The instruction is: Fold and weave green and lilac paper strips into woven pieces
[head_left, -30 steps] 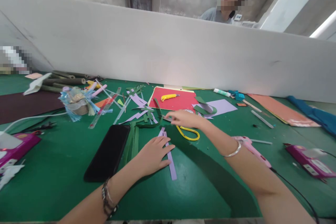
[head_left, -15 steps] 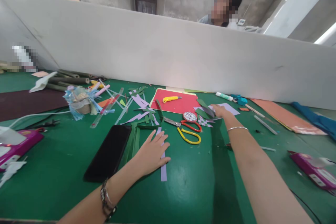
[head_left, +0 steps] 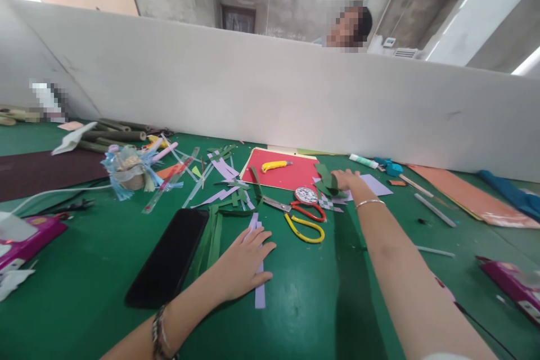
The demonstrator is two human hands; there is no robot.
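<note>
My left hand lies flat with its fingers spread, pressing on lavender paper strips on the green table. Farther off on the right, my right hand has its fingertips on curled dark green paper and seems to pinch it; the thumb is hidden. Beneath it are a lavender sheet and a small woven checked piece. Scissors with one red and one yellow handle lie open between my hands. Long green strips rest just left of my left hand.
A black phone lies beside my left forearm. Behind are red paper with a yellow craft knife, a clear ruler and paper scraps. A white partition closes the back; a person is beyond it.
My right hand has shifted a little to the left, and the green paper at its fingertips has moved with it. My left hand stays on the strips. The view has tilted slightly.
</note>
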